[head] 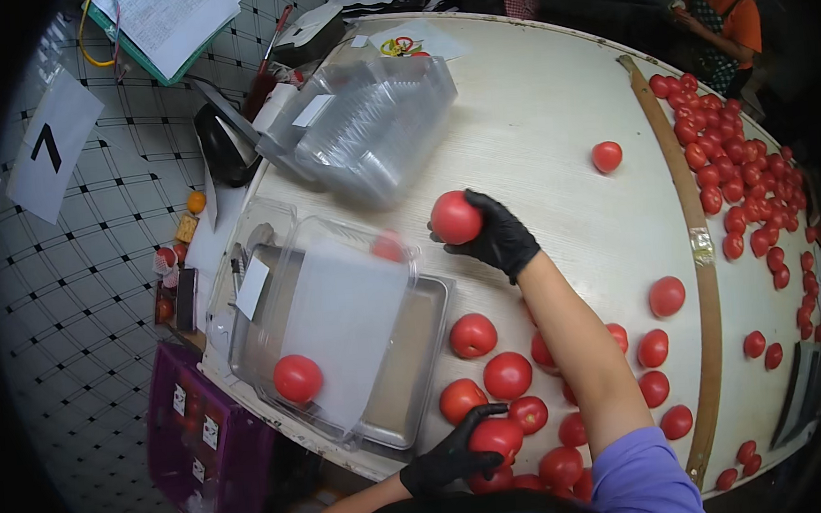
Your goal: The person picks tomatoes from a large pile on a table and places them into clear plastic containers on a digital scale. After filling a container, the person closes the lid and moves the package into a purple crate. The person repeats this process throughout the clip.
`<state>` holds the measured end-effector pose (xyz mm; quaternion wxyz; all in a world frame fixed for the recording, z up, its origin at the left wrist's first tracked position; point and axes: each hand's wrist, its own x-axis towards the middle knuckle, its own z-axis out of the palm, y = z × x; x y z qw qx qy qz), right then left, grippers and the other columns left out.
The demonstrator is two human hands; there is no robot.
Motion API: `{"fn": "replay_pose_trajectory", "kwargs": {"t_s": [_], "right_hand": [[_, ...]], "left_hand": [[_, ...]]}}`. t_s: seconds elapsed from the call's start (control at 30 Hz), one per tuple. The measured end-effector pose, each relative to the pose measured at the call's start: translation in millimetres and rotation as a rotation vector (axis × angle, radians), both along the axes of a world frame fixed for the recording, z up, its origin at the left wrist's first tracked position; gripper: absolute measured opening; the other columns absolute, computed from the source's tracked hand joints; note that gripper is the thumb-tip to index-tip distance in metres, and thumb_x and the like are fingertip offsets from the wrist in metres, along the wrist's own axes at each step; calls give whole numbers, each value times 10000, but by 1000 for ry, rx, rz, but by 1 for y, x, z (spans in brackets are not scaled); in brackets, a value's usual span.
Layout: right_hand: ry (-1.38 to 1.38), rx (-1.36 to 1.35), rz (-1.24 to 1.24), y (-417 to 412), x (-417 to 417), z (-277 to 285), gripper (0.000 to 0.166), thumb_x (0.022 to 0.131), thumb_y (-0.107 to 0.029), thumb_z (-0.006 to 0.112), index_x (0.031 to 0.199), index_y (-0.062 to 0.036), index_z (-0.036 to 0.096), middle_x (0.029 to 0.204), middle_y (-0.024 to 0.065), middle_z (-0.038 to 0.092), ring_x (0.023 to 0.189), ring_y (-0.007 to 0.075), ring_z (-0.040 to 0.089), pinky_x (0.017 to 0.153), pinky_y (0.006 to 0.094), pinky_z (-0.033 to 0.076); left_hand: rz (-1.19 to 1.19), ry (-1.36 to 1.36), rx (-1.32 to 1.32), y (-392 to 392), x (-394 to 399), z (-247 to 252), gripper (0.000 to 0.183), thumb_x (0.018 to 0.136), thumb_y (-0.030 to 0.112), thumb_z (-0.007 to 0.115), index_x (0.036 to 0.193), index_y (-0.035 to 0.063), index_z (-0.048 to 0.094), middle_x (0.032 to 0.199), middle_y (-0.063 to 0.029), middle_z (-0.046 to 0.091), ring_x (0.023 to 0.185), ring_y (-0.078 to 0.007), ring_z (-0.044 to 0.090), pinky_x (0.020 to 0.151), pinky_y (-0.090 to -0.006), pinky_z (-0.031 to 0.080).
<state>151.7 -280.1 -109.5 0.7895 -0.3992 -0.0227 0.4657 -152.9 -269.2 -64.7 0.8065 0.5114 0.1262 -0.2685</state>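
My right hand [498,240], in a black glove, grips a large red tomato [456,217] above the pale table. Lower down, my left hand [447,459], gloved in black as well, has its fingers around another tomato [496,440]. Several loose tomatoes [507,375] lie around and behind my left hand. On a metal tray [417,369] to the left rests a clear plastic clamshell box [282,292], with a white paper liner [348,324] in it. One tomato [298,378] sits at the box's near end. A further tomato [386,246] shows through the clear plastic at its far end.
A stack of clear plastic containers [381,124] stands at the back left. A wooden strip [702,295] divides the table, with a tomato pile [728,145] beyond it. A purple crate [203,438] is at lower left. Far back right, a person [727,18] wears orange.
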Motion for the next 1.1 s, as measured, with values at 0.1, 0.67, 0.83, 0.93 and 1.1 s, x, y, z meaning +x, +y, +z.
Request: {"fn": "replay_pose_trajectory", "kwargs": {"t_s": [0.1, 0.67, 0.83, 0.93, 1.1], "right_hand": [[183, 162, -113, -64, -47, 25, 482, 824, -391, 616, 1161, -70, 492, 1160, 198, 523, 1046, 348, 548, 674, 414, 544], [-816, -358, -278, -147, -265, 64, 477, 901, -425, 464, 1145, -15, 466, 1127, 185, 539, 1022, 345, 556, 868, 474, 473], [220, 322, -417, -139, -284, 75, 535, 862, -372, 533, 1289, -79, 399, 1305, 197, 422, 1200, 398, 421, 795, 465, 496], [182, 314, -421, -120, -294, 86, 551, 844, -341, 556, 1317, -119, 382, 1330, 153, 400, 1213, 375, 407, 832, 464, 478], [-381, -47, -413, -48, -297, 115, 521, 775, -147, 659, 1249, -113, 446, 1226, 97, 461, 1068, 269, 526, 816, 406, 497]], "left_hand": [[176, -39, -229, -10, -19, -13, 611, 829, 374, 614, 1304, 89, 355, 1183, -121, 476, 1041, -206, 528, 728, -322, 513], [293, -189, -326, 0, -69, 37, 458, 856, 273, 559, 1210, 9, 437, 1088, -134, 568, 965, -250, 593, 698, -344, 513], [289, 99, -706, 22, -84, 26, 574, 903, 508, 402, 1256, 56, 414, 1140, -146, 534, 942, -277, 576, 613, -335, 493], [279, 78, -571, 43, -96, 31, 611, 849, 533, 495, 1267, 97, 412, 1125, -159, 548, 820, -271, 598, 579, -290, 467], [109, -12, -472, 90, -125, 38, 831, 675, 569, 684, 1284, 96, 376, 1099, -191, 558, 716, -191, 591, 517, -226, 439]]}}
